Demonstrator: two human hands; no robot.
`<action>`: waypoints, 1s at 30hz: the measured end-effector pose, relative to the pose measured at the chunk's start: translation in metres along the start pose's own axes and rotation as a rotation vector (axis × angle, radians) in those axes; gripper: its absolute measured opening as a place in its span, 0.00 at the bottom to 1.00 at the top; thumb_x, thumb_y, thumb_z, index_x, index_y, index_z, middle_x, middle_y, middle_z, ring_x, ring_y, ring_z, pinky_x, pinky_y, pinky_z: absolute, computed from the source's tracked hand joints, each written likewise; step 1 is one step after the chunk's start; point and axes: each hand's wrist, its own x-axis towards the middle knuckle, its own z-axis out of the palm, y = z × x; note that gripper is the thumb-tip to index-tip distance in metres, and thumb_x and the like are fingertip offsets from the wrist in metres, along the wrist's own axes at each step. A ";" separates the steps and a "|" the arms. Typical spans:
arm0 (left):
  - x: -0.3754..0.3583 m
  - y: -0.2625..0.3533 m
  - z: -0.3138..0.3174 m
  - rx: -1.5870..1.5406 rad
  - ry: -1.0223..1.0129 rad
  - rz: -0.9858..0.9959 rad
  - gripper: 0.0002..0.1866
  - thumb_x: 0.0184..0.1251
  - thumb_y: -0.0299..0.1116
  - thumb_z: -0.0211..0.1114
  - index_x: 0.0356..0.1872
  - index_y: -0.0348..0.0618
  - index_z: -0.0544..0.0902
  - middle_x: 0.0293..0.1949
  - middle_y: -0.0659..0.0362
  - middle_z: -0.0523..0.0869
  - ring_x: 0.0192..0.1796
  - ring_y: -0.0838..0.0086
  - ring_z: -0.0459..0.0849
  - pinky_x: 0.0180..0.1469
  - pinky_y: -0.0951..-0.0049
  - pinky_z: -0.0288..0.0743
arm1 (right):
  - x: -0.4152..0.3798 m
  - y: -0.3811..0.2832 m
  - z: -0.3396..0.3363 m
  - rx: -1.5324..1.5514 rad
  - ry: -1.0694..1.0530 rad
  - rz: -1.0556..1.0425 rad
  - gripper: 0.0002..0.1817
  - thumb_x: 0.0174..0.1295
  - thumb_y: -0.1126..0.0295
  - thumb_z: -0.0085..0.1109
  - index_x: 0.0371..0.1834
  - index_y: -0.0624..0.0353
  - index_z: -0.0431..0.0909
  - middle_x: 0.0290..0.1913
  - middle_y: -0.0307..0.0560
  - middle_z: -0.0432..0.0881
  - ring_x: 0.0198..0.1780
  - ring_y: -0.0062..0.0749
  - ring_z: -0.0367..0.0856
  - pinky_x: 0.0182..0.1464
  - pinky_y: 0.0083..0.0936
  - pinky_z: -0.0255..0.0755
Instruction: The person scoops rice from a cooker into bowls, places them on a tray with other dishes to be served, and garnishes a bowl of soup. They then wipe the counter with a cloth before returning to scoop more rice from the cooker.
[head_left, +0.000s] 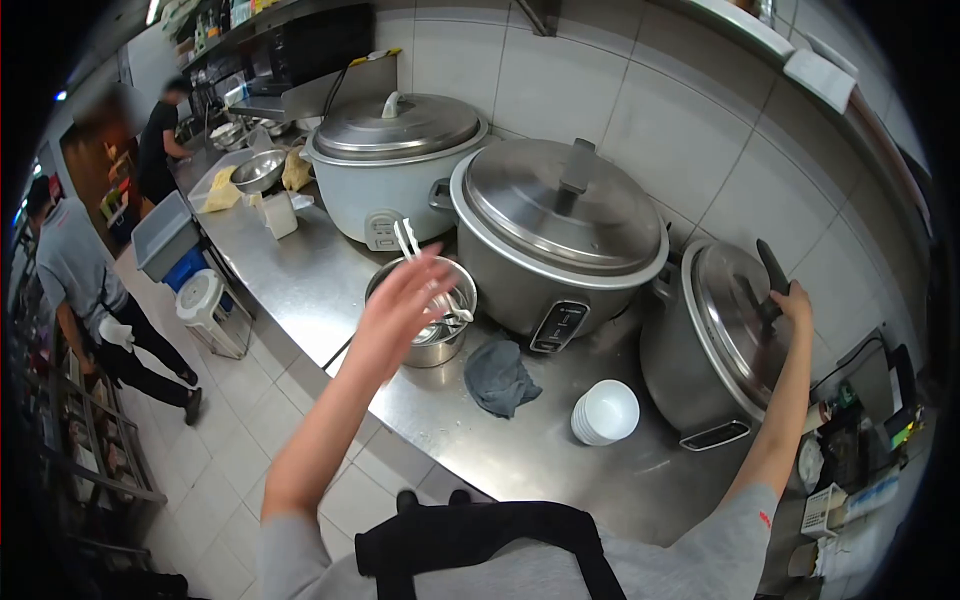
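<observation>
My left hand (408, 305) is over a metal pot (437, 352), its fingers stretched out and slightly blurred. White-handled utensils (406, 240) stand in that pot, partly hidden behind the hand; I see no clear grip on them. At the right, my right hand (794, 303) is closed around the black handle of the rice cooker lid (735, 300). This lid lies on the dark grey rice cooker (668, 365). Between my arms on the steel counter, a crumpled grey cloth (500, 378) lies beside a stack of white bowls (606, 412).
Two more lidded rice cookers, one grey (560, 230) and one white (375, 185), stand along the tiled wall. Farther left on the counter are a metal bowl (258, 171) and a white container (277, 214). Bins (213, 310) stand on the floor; two people are at the left.
</observation>
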 end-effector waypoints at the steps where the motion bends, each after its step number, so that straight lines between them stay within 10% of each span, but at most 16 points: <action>1: 0.051 0.000 0.016 -0.189 -0.121 -0.029 0.28 0.69 0.37 0.55 0.66 0.40 0.60 0.64 0.48 0.67 0.64 0.62 0.69 0.62 0.66 0.67 | -0.003 0.000 0.002 -0.035 0.068 -0.026 0.30 0.47 0.54 0.67 0.43 0.68 0.69 0.39 0.63 0.80 0.42 0.56 0.80 0.43 0.42 0.72; 4: 0.187 -0.023 0.066 -0.290 -0.097 -0.264 0.37 0.67 0.42 0.58 0.69 0.43 0.49 0.64 0.41 0.61 0.64 0.55 0.67 0.65 0.65 0.64 | -0.008 0.004 0.012 -0.065 0.128 -0.047 0.32 0.48 0.53 0.66 0.46 0.67 0.66 0.40 0.65 0.80 0.44 0.58 0.79 0.44 0.44 0.72; 6: 0.248 -0.047 0.087 -0.307 -0.130 -0.361 0.30 0.66 0.43 0.59 0.63 0.39 0.60 0.57 0.43 0.68 0.57 0.56 0.72 0.60 0.61 0.70 | -0.012 0.000 0.010 -0.091 0.125 -0.037 0.34 0.48 0.54 0.66 0.50 0.67 0.64 0.42 0.64 0.79 0.46 0.58 0.78 0.47 0.44 0.71; 13: 0.297 -0.046 0.122 -0.109 0.009 -0.435 0.04 0.61 0.24 0.57 0.33 0.33 0.73 0.23 0.51 0.77 0.17 0.69 0.76 0.13 0.76 0.71 | -0.019 -0.003 0.008 -0.162 0.113 -0.013 0.35 0.46 0.56 0.68 0.53 0.65 0.65 0.43 0.62 0.80 0.47 0.57 0.78 0.48 0.43 0.71; 16: 0.340 0.024 0.064 -0.465 -0.174 -0.638 0.11 0.65 0.29 0.57 0.42 0.31 0.69 0.31 0.50 0.77 0.26 0.78 0.76 0.17 0.88 0.72 | -0.019 -0.001 -0.003 -0.042 0.054 0.031 0.34 0.43 0.56 0.70 0.49 0.65 0.69 0.41 0.61 0.80 0.46 0.55 0.79 0.46 0.42 0.72; 21: 0.368 0.103 -0.027 -0.397 -0.076 -0.379 0.17 0.63 0.32 0.61 0.45 0.26 0.73 0.32 0.51 0.80 0.26 0.77 0.80 0.21 0.90 0.74 | -0.015 -0.004 -0.009 -0.007 0.017 0.117 0.31 0.39 0.57 0.72 0.43 0.67 0.73 0.41 0.61 0.81 0.45 0.53 0.80 0.46 0.39 0.71; 30: 0.429 0.068 -0.170 0.039 0.285 -0.166 0.13 0.65 0.33 0.60 0.40 0.31 0.74 0.30 0.56 0.81 0.25 0.81 0.79 0.19 0.90 0.74 | -0.010 -0.013 -0.019 0.110 0.029 0.234 0.32 0.37 0.60 0.72 0.45 0.69 0.75 0.38 0.58 0.82 0.43 0.48 0.81 0.47 0.34 0.71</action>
